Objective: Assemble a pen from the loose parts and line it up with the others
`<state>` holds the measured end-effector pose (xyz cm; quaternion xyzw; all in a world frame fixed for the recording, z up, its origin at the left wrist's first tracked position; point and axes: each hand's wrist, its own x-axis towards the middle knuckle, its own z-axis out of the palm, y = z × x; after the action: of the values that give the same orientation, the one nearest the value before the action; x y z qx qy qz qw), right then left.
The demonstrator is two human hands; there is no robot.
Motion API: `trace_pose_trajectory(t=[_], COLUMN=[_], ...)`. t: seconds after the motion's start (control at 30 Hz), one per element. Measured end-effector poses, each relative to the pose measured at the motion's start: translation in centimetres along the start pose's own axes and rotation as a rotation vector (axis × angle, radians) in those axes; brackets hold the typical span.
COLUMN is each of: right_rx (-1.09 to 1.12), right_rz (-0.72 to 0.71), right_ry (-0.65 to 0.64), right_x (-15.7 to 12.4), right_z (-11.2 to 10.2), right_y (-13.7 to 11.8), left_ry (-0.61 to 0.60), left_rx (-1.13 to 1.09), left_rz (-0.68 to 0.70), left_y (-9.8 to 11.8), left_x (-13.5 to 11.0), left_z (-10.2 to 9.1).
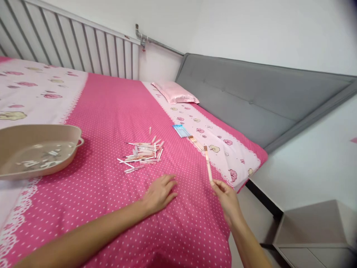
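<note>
Between thumb and fingers, my right hand [225, 197] grips the pale handle of a flat brush [208, 163], its brown bristles pointing up and away from me. My left hand [161, 193] lies on the pink dotted bedspread [117, 208] with its fingers loosely spread and nothing in them. Beyond the left hand is a loose pile of small sticks, brushes and clear tubes [143, 150]. Past the held brush, a row of brown-tipped brushes [196, 143] lies side by side. Adjoining it is a row of blue-ended sticks [181, 130].
A beige basin [75, 149] with small white and clear pieces inside stands at the left. A pink pillow [175, 93] lies near the grey headboard [240, 89]. At the lower right, a pale cabinet [309, 227] stands on the floor beside the bed edge.
</note>
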<state>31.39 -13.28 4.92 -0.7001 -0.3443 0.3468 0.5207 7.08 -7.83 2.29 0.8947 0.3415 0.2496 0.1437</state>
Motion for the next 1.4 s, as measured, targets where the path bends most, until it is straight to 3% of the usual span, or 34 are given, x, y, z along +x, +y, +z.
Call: trace_pose_trajectory(t=[0.13,0.3,0.53,0.8,1.07,1.4], right_rx=[-0.094,-0.236,-0.443,-0.623,-0.683,-0.704], right_rz=[-0.079,-0.124,-0.147,-0.174,-0.181,-0.288], right_ry=[0.080,0.188,0.274,0.319,0.349,0.379], right_x=[5.5,11.9,18.0,19.3,19.4,19.9], right_z=[1.1,3.1,5.9,8.2,9.0,9.5], right_y=[0.5,1.6,2.0,2.1,2.4,2.4], left_ry=[0.045,0.076,0.078,0.013,-0.003,0.018], left_rx=[0.093,0.097,0.135,0.211,0.219,0.230], left_rz=[0.023,-0.012,-0.033,-0.017,-0.015,-0.025], left_y=[-1.5,-1.5,-1.6,-1.4,-1.3,-1.0], left_x=[-0.9,-0.9,-0.9,-0.5,-0.2,0.0], left_z=[1.6,1.7,2.3,3.0,3.1,3.1])
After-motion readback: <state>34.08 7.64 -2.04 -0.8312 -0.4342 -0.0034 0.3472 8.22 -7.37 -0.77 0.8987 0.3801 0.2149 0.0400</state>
